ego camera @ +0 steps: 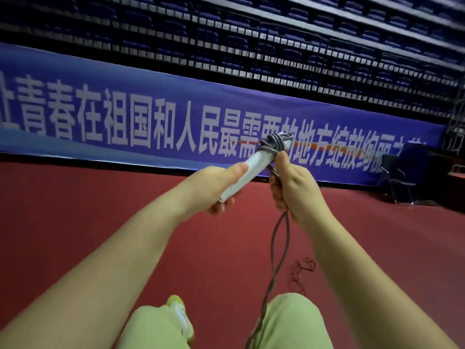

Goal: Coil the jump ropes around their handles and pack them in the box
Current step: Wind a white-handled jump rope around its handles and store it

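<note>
Head view shows the left hand (221, 187) wrapped around the white handles (247, 172), while the right hand (292, 185) pinches the grey rope (280, 238) just below the coils (275, 143) bunched at the handles' far end. That rope looks light, limp and likely to spring loose, so it is best held taut close to the windings. Its doubled slack hangs from the right grip to the red floor (100, 210), between the knees. No box is visible.
</note>
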`<control>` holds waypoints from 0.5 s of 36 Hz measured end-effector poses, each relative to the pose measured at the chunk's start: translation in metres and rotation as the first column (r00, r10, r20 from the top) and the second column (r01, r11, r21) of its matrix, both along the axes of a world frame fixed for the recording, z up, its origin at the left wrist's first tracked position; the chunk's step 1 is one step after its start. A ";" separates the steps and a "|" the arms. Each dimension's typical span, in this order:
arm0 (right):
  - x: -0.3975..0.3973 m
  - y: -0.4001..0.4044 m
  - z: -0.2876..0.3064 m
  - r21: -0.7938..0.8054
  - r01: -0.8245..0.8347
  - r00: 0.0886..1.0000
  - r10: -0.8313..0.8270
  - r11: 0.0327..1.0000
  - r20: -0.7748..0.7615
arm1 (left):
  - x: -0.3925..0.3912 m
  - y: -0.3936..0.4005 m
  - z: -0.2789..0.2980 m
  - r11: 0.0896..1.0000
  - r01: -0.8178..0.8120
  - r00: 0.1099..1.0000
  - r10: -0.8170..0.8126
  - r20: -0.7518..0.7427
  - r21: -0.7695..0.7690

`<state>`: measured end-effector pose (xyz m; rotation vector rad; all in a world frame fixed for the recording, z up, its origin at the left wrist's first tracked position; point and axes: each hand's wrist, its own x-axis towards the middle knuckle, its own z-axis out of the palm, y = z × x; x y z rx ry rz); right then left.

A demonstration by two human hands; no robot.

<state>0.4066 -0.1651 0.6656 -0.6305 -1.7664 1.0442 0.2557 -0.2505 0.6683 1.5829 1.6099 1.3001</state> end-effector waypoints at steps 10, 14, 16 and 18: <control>-0.005 -0.003 -0.004 -0.051 -0.039 0.999 0.038 0.998 -0.022 | -0.015 -0.005 0.005 0.968 -0.202 0.850 0.249 -0.465 0.149; -0.006 -0.007 -0.002 -0.033 -0.005 1.000 0.004 0.999 -0.026 | -0.005 -0.005 0.000 0.957 -0.220 0.849 0.283 -0.446 0.188; -0.007 -0.008 0.000 -0.040 -0.011 0.997 0.008 0.999 -0.073 | -0.001 -0.006 0.001 0.950 -0.229 0.839 0.303 -0.452 0.212; -0.007 -0.007 0.001 -0.024 -0.012 0.995 0.009 1.000 -0.097 | 0.002 -0.006 0.003 0.966 -0.191 0.858 0.251 -0.449 0.176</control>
